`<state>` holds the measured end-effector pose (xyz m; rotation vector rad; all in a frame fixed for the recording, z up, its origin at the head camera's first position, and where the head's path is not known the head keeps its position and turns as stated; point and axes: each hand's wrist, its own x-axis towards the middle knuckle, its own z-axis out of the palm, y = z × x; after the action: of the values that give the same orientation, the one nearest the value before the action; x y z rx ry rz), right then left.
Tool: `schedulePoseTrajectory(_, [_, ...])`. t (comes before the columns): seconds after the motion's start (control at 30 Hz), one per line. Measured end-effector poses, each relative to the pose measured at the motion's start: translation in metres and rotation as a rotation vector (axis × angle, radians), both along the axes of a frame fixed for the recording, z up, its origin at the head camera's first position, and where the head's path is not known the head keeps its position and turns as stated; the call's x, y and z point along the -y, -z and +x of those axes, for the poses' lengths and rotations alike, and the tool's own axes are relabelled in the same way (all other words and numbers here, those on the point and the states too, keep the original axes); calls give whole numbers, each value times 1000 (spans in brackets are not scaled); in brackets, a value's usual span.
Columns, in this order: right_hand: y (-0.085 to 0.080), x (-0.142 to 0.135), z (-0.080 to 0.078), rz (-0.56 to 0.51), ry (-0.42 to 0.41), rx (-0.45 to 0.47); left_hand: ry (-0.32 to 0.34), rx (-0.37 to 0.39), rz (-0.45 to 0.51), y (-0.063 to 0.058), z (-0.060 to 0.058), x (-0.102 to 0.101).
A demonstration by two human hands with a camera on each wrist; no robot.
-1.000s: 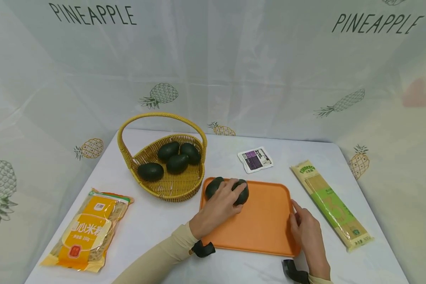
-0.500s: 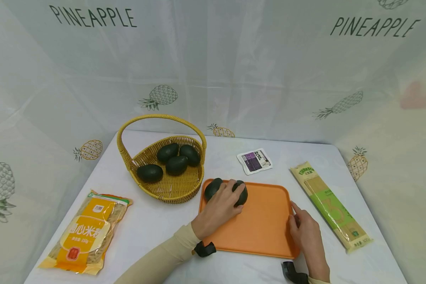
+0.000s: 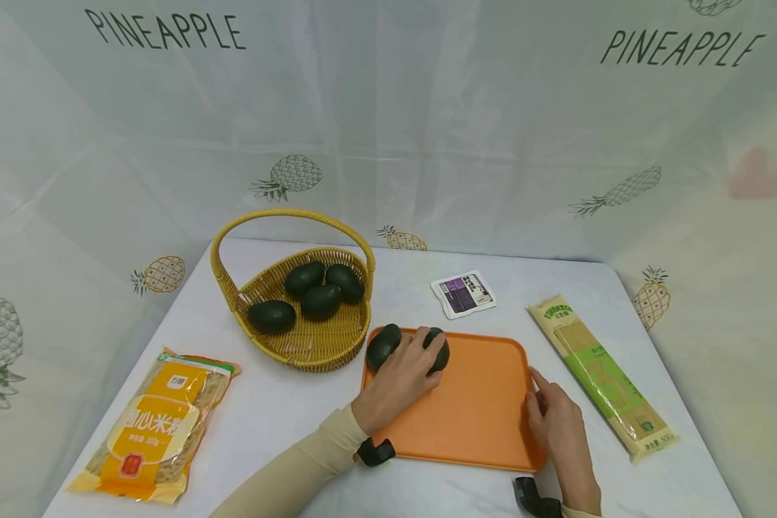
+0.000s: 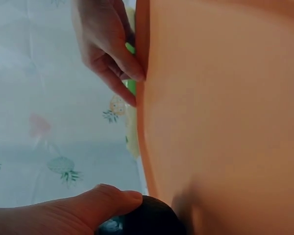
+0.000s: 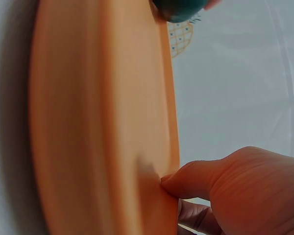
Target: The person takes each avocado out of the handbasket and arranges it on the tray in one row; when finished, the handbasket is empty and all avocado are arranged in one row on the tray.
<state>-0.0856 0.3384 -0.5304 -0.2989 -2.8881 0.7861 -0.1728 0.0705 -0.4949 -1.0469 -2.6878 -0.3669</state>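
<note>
My left hand (image 3: pixel 398 378) reaches over the far left part of the orange tray (image 3: pixel 469 410), its fingers around a dark green avocado (image 3: pixel 442 352). In the left wrist view the thumb lies along that avocado (image 4: pixel 154 218). A second avocado (image 3: pixel 383 347) lies at the tray's far left corner, just left of the fingers and partly covered by them. My right hand (image 3: pixel 562 424) pinches the tray's right rim. The right wrist view shows its thumb on top of the orange rim (image 5: pixel 172 122) and other fingers on the outer side.
A yellow wicker basket (image 3: pixel 304 349) with several avocados and a tall handle stands behind the tray on the left. A yellow noodle bag (image 3: pixel 155 424) lies front left. A small white and purple packet (image 3: pixel 463 293) lies behind the tray, a long noodle pack (image 3: pixel 602 378) to its right.
The avocado at the tray's far left corner has shifted slightly left, away from the fingers. Both hands keep nearly the same place and hold.
</note>
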Motion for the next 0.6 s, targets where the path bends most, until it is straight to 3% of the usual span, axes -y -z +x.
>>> schedulePoseTrajectory(0.17, [-1,1,0,-4,14,15,-16,-4,-14,-2,1,-2])
schedulePoseTrajectory(0.6, [-3,1,0,-13,20,60,-14,76,12,-3,1,-3])
